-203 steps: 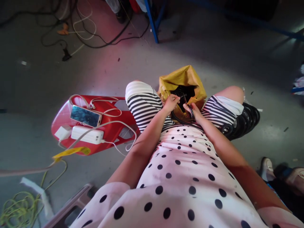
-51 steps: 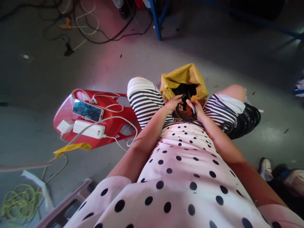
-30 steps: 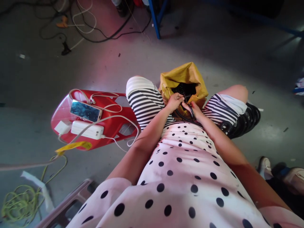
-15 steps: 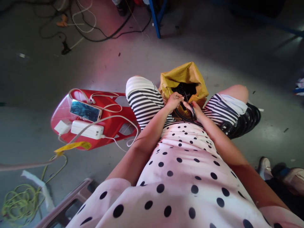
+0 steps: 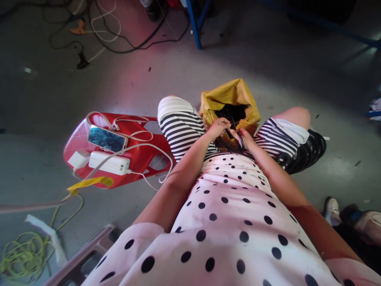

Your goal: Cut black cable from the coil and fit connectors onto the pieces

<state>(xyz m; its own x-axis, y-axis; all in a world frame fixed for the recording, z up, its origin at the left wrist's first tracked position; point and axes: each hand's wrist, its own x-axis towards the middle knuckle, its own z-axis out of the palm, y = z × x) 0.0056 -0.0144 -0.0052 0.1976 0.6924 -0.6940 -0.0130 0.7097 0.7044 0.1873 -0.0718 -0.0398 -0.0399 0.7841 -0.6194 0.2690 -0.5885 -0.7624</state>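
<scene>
My left hand is closed in a pinch at the near rim of a yellow bag. Whatever lies between its fingertips is too small to make out. Close beside it, my right hand is wrapped round a black cable, which curves down toward my lap. The fingertips of both hands nearly meet. Inside the bag's open mouth are small dark parts, partly in shadow. A thick coil of black cable rests beside my right knee.
To the left a red stool bears a phone, a white power bank and a white adapter. A yellow-green cord lies tangled on the floor. A blue metal leg stands ahead. Another person's shoe is at right.
Both hands stay almost in place. A dark piece that showed between the fingertips is now less visible.
</scene>
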